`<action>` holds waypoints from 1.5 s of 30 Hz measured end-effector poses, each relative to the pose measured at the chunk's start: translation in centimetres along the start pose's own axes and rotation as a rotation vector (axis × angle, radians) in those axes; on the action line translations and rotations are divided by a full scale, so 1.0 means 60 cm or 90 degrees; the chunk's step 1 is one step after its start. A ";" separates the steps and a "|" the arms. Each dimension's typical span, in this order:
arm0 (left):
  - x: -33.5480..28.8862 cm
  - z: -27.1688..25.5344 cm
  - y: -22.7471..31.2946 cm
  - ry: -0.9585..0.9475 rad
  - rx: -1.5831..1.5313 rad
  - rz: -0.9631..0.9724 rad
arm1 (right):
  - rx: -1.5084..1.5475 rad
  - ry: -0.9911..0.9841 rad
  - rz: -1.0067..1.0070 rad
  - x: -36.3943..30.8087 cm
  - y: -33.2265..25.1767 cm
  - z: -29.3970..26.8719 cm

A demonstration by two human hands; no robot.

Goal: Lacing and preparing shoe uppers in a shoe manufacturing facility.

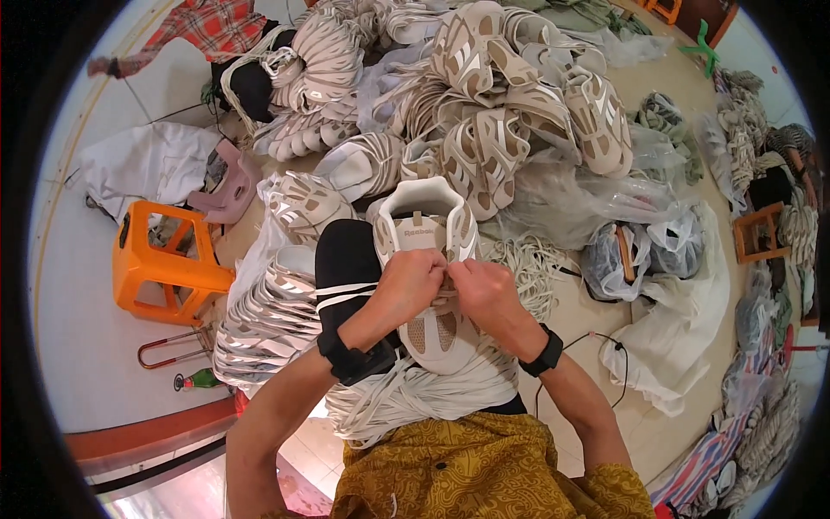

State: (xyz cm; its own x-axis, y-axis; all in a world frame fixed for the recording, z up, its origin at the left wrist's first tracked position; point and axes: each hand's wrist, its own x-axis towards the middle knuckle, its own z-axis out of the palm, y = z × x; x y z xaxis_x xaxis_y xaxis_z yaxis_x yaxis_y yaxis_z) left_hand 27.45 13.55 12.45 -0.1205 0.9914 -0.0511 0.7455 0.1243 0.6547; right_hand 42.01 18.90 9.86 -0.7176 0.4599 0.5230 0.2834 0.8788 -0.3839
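A beige and white sneaker upper (438, 339) lies toe toward me over my lap, its padded collar pointing away. My left hand (413, 278) is closed on the upper at the lacing area below the tongue (419, 232). Right beside it, my right hand (486, 292) is pinched closed, its fingertips nearly touching the left ones. Whatever the right fingers hold is too small or hidden to make out. Under the upper, a heap of white flat shoelaces (389, 402) covers my lap. A black padded piece (344, 259) with white laces across it lies left of the upper.
A large pile of matching uppers (484, 112) spreads ahead, with a stacked row (268, 320) at my left. An orange stool (164, 259) and a green bottle (203, 378) stand left. More laces (532, 268), plastic bags (640, 259) and a white sheet (679, 337) lie right.
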 end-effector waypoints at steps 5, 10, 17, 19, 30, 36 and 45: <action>0.020 -0.015 0.015 -0.116 -0.037 -0.085 | 0.250 0.026 0.146 -0.021 0.034 0.020; 0.031 -0.006 0.002 -0.162 0.133 0.059 | 0.325 0.017 0.188 -0.009 0.033 0.017; -0.005 -0.041 0.000 -0.100 0.141 0.066 | 0.283 -0.112 0.082 0.035 0.027 -0.025; -0.024 -0.071 0.004 -0.005 0.046 0.112 | 0.257 -0.129 0.056 0.035 0.030 -0.022; -0.072 -0.110 0.055 0.012 -0.415 -0.199 | 0.344 -0.101 0.099 0.050 -0.061 0.018; -0.100 -0.157 -0.070 0.133 -0.910 -0.235 | 0.889 0.057 0.438 0.031 0.128 -0.085; -0.386 -0.408 -0.524 0.687 -0.864 -0.021 | 0.914 0.496 0.445 -0.165 0.600 -0.333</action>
State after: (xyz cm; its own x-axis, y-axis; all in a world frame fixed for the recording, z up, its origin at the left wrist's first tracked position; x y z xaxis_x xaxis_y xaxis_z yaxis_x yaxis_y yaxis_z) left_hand -9.26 -14.30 11.48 -0.8931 0.4481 0.0391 -0.2351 -0.5391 0.8088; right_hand 72.01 48.56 6.08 -0.1582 0.9870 0.0279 -0.6570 -0.0841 -0.7492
